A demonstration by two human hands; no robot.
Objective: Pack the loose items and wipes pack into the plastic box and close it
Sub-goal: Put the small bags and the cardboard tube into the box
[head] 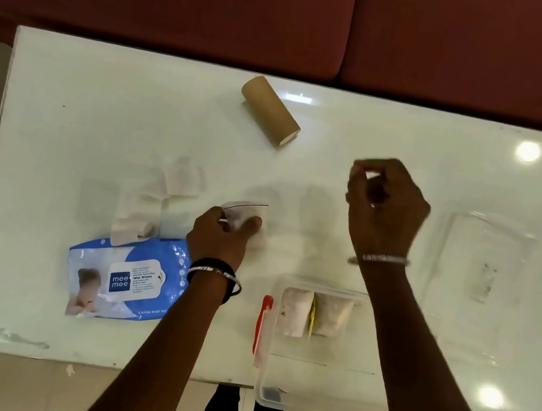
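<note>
My left hand (224,233) grips a small clear pouch (244,210) just above the middle of the white table (67,107). Farther right my right hand (387,200) hovers blurred with curled fingers; whether they pinch anything is unclear. The clear plastic box (273,400), with a red clip (263,322) on its left side, sits open at the front edge under my right forearm. It holds a white packet (296,311) and a pale sachet (331,314). The blue wet wipes pack (122,283) lies front left, beside my left wrist.
The box's clear lid (483,270) lies flat at the right. A brown cardboard tube (270,111) lies toward the back. White folded bandage pieces (182,180) and a small roll (132,231) lie left of centre. The box overhangs the table's front edge. A dark red sofa stands behind.
</note>
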